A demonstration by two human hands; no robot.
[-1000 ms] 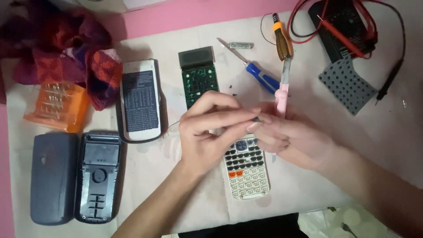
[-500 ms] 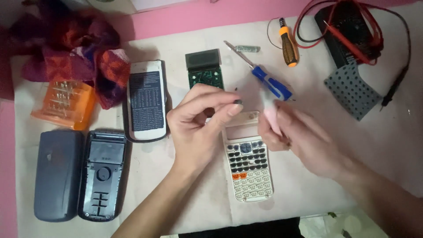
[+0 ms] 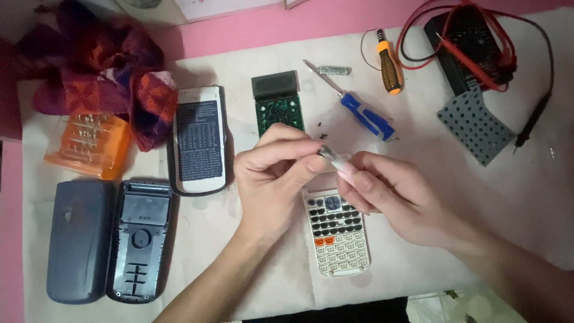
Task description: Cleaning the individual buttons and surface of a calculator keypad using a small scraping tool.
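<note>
My right hand (image 3: 388, 197) grips a slim pink-handled tool (image 3: 345, 169) above the table. My left hand (image 3: 272, 173) pinches the tool's small metal tip (image 3: 326, 150) between thumb and forefinger. Both hands meet over the upper end of a white calculator front (image 3: 336, 234), whose keys face up; its top is hidden by my fingers. A green circuit board with a dark display (image 3: 276, 98) lies just beyond my left hand.
A blue-handled screwdriver (image 3: 365, 116), an orange-and-black one (image 3: 388, 69) and a small metal cylinder (image 3: 333, 70) lie at the back. A black multimeter with red leads (image 3: 472, 48) and grey rubber keypad (image 3: 475, 125) sit right. Left: white slide cover (image 3: 198, 140), grey shells (image 3: 140, 239), orange bit box (image 3: 89, 143), cloth (image 3: 101, 72).
The pink tool has gone from upright in my right hand to tilted low between both hands. My left fingers have closed on its tip.
</note>
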